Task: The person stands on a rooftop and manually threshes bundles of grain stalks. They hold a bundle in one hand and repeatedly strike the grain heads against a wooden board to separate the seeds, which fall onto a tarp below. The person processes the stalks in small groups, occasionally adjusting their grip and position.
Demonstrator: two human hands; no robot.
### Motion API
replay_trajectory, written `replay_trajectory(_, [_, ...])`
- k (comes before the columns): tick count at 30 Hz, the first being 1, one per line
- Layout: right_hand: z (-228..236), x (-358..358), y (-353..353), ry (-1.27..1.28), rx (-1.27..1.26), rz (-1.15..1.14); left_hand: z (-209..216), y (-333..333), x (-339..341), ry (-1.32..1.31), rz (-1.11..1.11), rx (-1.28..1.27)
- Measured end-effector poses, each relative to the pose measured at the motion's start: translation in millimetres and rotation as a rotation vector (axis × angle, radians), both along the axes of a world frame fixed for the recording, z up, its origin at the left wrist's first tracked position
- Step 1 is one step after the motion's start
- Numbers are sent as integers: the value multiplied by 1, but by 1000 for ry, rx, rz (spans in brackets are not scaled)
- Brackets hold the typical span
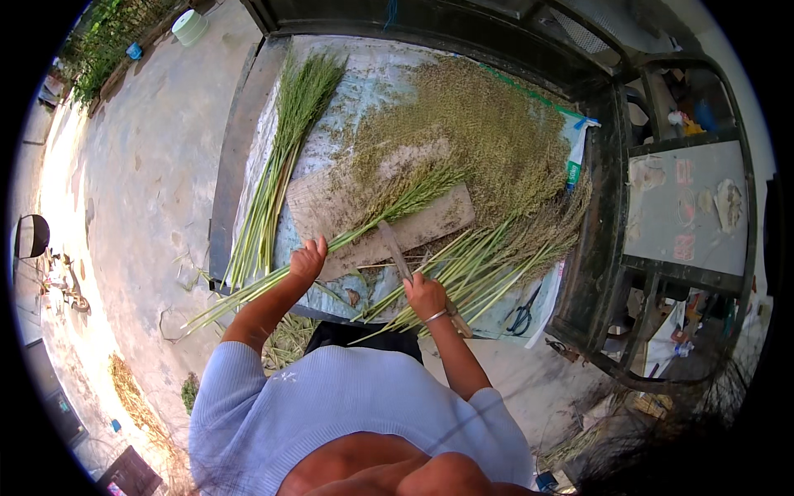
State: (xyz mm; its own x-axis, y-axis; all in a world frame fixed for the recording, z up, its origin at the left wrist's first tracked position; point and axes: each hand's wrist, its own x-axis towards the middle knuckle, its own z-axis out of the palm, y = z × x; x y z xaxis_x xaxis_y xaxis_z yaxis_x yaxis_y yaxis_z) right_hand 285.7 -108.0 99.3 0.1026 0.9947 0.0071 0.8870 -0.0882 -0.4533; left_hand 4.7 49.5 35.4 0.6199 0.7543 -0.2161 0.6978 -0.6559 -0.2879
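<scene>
Head view: the person stands at a table covered w/ a pale sheet. On it lies a wood board, and behind the board a big heap of loose seed.

Risk first, as a judgement. The blade lies across the board very near the left hand. If the stalks slip or the blade slides toward the person, the fingers can get cut. The bundle is held only at the stem end, so the seed heads can turn off the board and the seed falls on the ground, not on the heap. The scissors lie near the table edge, close to the right arm; an elbow can push them down.

Grip: left hand is closed round the stems of the bundle, fingers wrapped tight, seed heads resting on the board. Right hand is closed on the blade handle, w/ a bangle at the wrist; blade tip points away over the board. How hard it presses, I cannot tell.

Other stalks: one pile at left, well apart, and one pile at right, just beside the right hand.
</scene>
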Motion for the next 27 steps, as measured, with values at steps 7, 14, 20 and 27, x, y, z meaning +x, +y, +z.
replay_trajectory(7, [-29, 9, 87, -185, -102, 143, 23, -3, 14, -61, 211, -241])
replay_trajectory(14, [-60, 9, 83, -138, -392, 117, 7, 8, 14, -473, 467, -1358])
replay_trajectory(20, [-56, 20, 76, -89, -452, 100, -2, -16, 48, -684, 1281, -2305])
replay_trajectory(27, [-55, 33, 62, -47, -212, 146, -8, -47, 60, -845, 994, -1540])
